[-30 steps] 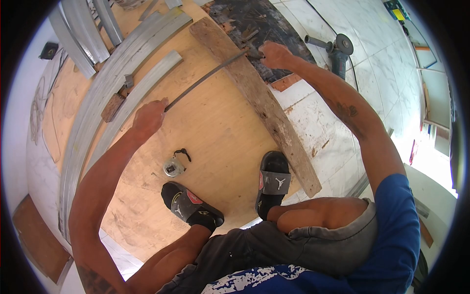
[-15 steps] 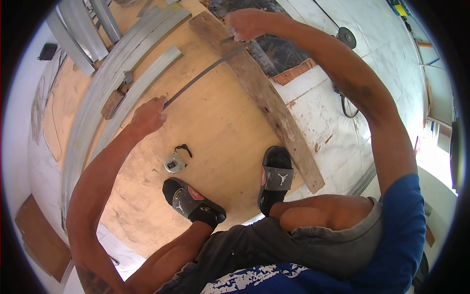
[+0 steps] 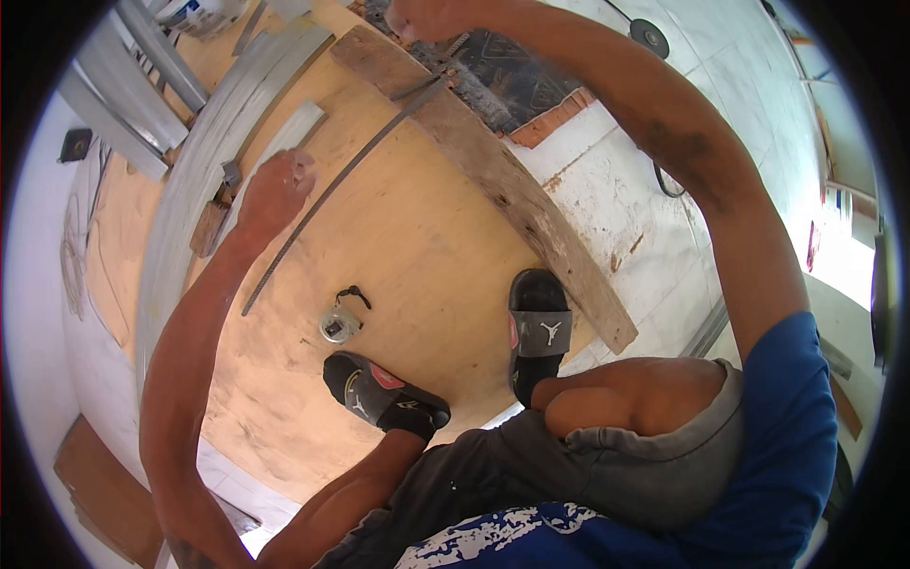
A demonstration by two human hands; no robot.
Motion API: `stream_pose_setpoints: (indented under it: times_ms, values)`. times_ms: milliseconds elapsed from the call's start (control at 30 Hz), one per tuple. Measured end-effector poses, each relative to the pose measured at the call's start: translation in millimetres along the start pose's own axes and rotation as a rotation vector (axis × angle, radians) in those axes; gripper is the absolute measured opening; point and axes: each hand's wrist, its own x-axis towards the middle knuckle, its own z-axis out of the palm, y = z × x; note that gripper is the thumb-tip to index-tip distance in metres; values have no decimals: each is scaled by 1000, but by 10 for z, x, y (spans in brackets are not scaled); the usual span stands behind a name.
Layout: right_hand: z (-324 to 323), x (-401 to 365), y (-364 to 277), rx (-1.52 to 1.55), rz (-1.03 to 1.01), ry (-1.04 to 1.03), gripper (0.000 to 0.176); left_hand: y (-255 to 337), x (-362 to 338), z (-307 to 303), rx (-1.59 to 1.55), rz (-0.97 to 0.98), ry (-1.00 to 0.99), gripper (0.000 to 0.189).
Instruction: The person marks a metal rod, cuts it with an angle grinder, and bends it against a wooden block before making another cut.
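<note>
A long ribbed steel bar (image 3: 332, 190) lies slantwise over the plywood board (image 3: 408, 247), its upper end crossing the old wooden plank (image 3: 512, 185). A short bar piece (image 3: 415, 88) juts out beside that end. My left hand (image 3: 275, 194), its fingers loosely bent and apart, hovers left of the long bar with nothing in it. At the top edge of the view, beyond the plank, my right hand (image 3: 427, 17) has its fingers curled closed; what they hold, if anything, is hidden. A tape measure (image 3: 338, 325) with a black strap rests on the board near my left foot.
Grey metal profiles (image 3: 204, 142) run along the left, with a small wood block (image 3: 209, 228) on them. A white bucket (image 3: 199, 14) stands at the top left. Past the plank are a dark sheet (image 3: 512, 81), white floor tiles (image 3: 607, 190) and a black disc (image 3: 649, 38).
My left hand has let go of the long bar and moved up and left. The bar's near end has swung downward. My right hand has moved up and away from the bar.
</note>
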Motion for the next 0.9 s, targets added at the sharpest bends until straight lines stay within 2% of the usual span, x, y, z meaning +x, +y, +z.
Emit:
stream_pose_setpoints:
  times_ms: [100,167,200,233,267,300,433,600,900]
  values:
    - [-249,-390,-77,324,-47,204,12,274,404,-41,30,111,89,23]
    - [-213,-713,-380,476,-123,229,12,495,705,-38,49,189,115,23]
    - [-135,-882,-573,497,-133,180,12,592,868,-22,43,229,115,24]
    - [10,-1015,-806,307,-113,116,17,669,1017,3,44,260,105,23]
    - [98,-1207,-1049,319,-11,-41,20,737,1149,36,44,289,92,23]
    - [548,-1216,-1089,360,-247,-58,21,792,1266,60,46,320,80,23]
    - [893,-1725,-1537,470,-255,-284,23,935,1559,133,88,250,-83,21]
    - [919,-1915,-1538,471,-248,-310,26,937,1712,281,59,189,-178,21]
    - [769,-1824,-1512,476,-285,-277,26,941,1729,389,82,146,-198,22]
